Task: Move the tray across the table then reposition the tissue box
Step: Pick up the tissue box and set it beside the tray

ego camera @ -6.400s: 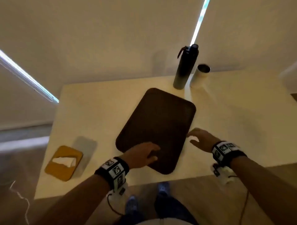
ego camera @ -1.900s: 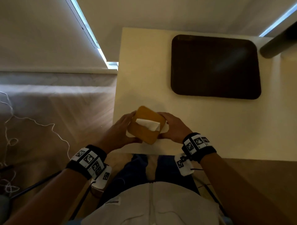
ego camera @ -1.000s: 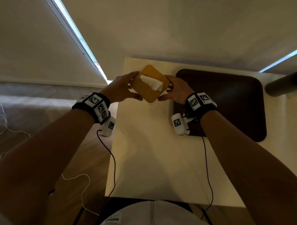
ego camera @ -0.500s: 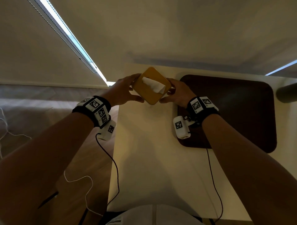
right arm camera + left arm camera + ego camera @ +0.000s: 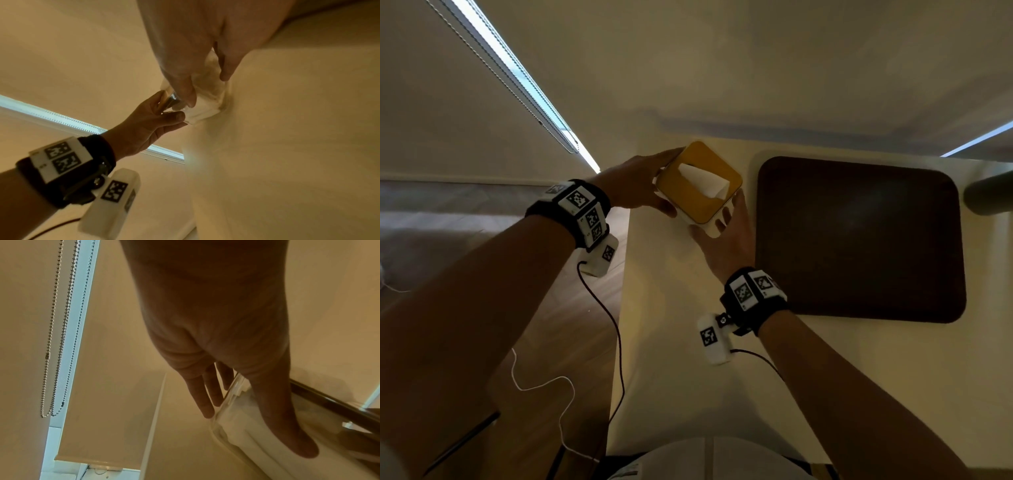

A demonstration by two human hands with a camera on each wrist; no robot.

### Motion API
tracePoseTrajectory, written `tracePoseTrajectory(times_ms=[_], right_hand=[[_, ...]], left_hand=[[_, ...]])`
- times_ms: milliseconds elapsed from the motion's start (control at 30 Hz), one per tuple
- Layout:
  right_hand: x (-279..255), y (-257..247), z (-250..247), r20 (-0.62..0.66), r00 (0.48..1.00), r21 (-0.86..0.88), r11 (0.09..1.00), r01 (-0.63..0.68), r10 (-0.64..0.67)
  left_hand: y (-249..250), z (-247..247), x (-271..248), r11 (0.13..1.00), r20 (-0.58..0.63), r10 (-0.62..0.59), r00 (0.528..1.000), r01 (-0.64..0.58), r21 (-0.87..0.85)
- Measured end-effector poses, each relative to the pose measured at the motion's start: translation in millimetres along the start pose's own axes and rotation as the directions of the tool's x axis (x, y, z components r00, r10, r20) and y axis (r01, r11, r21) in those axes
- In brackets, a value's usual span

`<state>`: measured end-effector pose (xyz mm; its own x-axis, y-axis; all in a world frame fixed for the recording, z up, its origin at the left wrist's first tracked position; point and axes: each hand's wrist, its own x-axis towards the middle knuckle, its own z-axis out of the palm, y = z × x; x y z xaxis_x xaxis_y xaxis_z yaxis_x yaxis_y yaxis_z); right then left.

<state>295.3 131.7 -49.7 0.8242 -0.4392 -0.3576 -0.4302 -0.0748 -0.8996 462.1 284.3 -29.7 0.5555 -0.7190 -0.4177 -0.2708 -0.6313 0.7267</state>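
Carried to the table's far corner, tissue box (image 5: 698, 185) sits between both grips.

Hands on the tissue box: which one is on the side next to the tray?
The right hand. It holds the tissue box on the side facing the dark tray; the left hand grips the side toward the table edge.

Tissue box (image 5: 698, 186) at far-left corner of table (image 5: 681, 359), tissue (image 5: 705, 178) sticking out of top. Left hand (image 5: 635, 185) on box's left side, right hand (image 5: 726, 240) on near-right side, tray (image 5: 859, 240) flat on table just right of box. Bottle (image 5: 989, 197) beyond tray's far-right corner, window blind (image 5: 465, 113) left of table.
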Motion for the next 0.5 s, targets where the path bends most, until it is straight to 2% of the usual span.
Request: tracePoseTrajectory(times_ms=[100,233,367,500], right_hand=[[7.2,-7.0,-4.4,0.030,0.998,0.022,0.999,0.049,-0.050],[29.6,-20.6,-26.8,0.211,0.973,-0.072,0.992,0.106,-0.089],[52.2,-32.3,-44.9,0.356,0.933,-0.160,0.980,0.118,-0.054],[61.0,-37.3,-53.5,0.410,0.911,-0.213,0.967,0.138,-0.040]], left_hand=[[-2.8,4.1,-5.3,1.000,-0.049,0.004,0.999,-0.005,-0.013],[-5.4,16.9,-14.6,0.998,-0.165,0.001,0.986,-0.012,-0.066],[-4.5,32.7,-18.3,0.985,-0.243,-0.045,0.969,0.002,-0.173],[-4.7,39.1,-18.2,0.982,-0.260,-0.047,0.964,-0.003,-0.188]])
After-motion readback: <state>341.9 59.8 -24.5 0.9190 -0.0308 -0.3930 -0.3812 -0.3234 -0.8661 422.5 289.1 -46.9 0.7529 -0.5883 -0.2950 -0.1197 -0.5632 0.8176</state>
